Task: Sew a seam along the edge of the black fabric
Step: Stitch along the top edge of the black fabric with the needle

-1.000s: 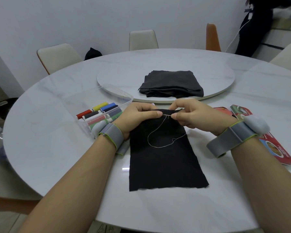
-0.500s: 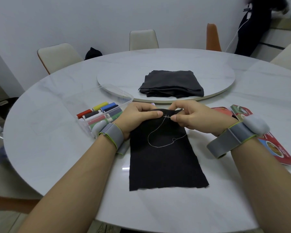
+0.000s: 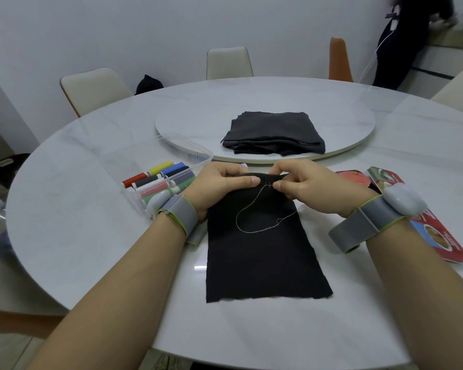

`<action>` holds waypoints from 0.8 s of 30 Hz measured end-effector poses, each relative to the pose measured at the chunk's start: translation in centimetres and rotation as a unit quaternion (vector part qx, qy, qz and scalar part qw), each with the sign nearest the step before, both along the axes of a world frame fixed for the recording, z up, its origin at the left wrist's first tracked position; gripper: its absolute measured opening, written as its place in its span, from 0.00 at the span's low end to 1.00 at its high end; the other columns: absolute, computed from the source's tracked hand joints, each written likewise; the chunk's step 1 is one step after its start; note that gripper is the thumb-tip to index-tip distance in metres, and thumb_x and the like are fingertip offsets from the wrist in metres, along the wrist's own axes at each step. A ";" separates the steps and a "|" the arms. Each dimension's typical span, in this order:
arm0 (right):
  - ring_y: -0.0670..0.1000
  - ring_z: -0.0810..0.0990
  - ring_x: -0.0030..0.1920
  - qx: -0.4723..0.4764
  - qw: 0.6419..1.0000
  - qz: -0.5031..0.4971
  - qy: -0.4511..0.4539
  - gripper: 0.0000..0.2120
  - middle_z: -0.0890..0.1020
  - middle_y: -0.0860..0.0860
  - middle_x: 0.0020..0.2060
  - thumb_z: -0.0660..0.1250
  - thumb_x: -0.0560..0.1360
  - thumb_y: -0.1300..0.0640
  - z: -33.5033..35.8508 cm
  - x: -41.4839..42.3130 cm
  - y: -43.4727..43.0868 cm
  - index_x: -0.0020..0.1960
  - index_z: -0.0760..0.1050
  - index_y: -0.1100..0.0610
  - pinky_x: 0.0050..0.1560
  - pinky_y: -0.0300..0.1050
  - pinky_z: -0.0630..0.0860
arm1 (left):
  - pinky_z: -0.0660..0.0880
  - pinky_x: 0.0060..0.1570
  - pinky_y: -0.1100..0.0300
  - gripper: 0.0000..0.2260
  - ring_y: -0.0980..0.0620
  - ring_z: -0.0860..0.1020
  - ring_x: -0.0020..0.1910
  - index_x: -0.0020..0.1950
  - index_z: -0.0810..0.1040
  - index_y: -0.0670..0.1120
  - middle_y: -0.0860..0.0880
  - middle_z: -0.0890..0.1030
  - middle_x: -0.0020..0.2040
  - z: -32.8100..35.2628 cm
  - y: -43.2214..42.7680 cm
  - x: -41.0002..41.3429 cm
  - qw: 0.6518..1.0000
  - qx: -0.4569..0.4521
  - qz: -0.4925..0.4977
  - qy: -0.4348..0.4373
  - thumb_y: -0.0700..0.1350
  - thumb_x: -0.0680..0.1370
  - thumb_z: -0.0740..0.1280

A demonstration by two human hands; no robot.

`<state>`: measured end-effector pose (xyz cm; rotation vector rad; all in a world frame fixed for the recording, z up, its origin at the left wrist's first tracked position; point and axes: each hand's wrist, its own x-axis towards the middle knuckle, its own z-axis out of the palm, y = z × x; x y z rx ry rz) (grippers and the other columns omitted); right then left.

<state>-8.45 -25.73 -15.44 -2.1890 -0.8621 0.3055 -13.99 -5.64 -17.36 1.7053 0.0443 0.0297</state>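
A black fabric [image 3: 262,257] lies flat on the white table, its far edge lifted between my hands. My left hand [image 3: 219,185] grips that far edge from the left, thumb on top. My right hand [image 3: 302,182] pinches a thin needle [image 3: 268,185] at the same edge, with its fingers also curled on the cloth. A pale thread [image 3: 254,222] runs from the needle and loops loosely over the fabric. The edge itself is mostly hidden under my fingers.
A clear box of coloured thread spools [image 3: 161,180] stands left of my left hand. A folded stack of dark cloth [image 3: 274,133] lies on the round turntable [image 3: 358,121]. Red packets [image 3: 439,236] lie at the right. Chairs ring the table; a person [image 3: 409,36] stands far right.
My right hand has shifted slightly down and left along the far edge, bringing the needle closer to my left thumb. The thread loop has hardly moved.
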 end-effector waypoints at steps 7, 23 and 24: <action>0.44 0.67 0.26 -0.022 0.999 -0.017 -0.020 0.06 0.73 0.44 0.22 0.61 0.81 0.59 0.1 -0.1 0.1 0.47 0.75 0.53 0.32 0.39 0.64 | 0.77 0.41 0.62 0.07 0.49 0.81 0.42 0.35 0.84 0.48 0.35 0.83 0.45 -0.2 0.1 0.2 1.000 0.004 0.007 -0.007 0.40 0.72 0.75; 0.45 0.67 0.27 0.030 0.999 -0.025 0.034 0.08 0.71 0.44 0.21 0.65 0.79 0.61 0.3 -0.1 0.2 0.42 0.73 0.54 0.35 0.41 0.64 | 0.75 0.47 0.56 0.13 0.46 0.78 0.43 0.51 0.79 0.32 0.39 0.80 0.44 -0.5 0.3 0.5 1.000 0.000 -0.015 -0.014 0.41 0.75 0.73; 0.44 0.66 0.26 0.043 0.998 -0.024 0.049 0.08 0.70 0.44 0.21 0.64 0.79 0.62 0.4 -0.1 0.2 0.42 0.73 0.54 0.33 0.39 0.62 | 0.75 0.48 0.54 0.13 0.45 0.78 0.43 0.51 0.80 0.33 0.39 0.80 0.44 -0.5 0.3 0.5 1.000 -0.003 -0.020 -0.014 0.42 0.75 0.74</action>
